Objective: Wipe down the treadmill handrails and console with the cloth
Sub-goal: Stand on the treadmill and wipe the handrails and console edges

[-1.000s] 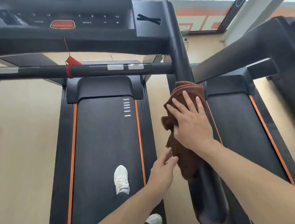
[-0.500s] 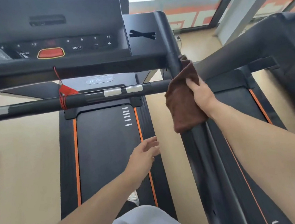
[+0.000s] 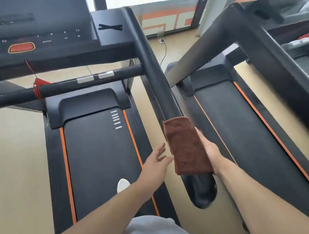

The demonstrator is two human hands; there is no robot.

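Head view, looking down a treadmill. A brown cloth (image 3: 187, 146) lies draped over the right handrail (image 3: 157, 81), near the rail's rounded near end and covering its top and inner side. The right hand (image 3: 209, 149) sits on the outer side of the rail, grasping the cloth against it; the fingers are mostly hidden behind the cloth, so only the thumb edge and wrist show. The left hand (image 3: 158, 164) is released, fingers straight and spread, its fingertips just beside the cloth's inner edge; whether they touch it cannot be told. The console (image 3: 29, 39) spans the upper left, with an orange-red button (image 3: 21, 48) on its panel. Below it runs a black crossbar (image 3: 87, 81) bearing two silver pads and a red cord (image 3: 38, 88) tied around it. A white shoe (image 3: 122, 185) stands on the belt (image 3: 99, 162), which has orange stripes along both edges. A second treadmill (image 3: 248, 124) stands to the right on the tan floor (image 3: 14, 173).
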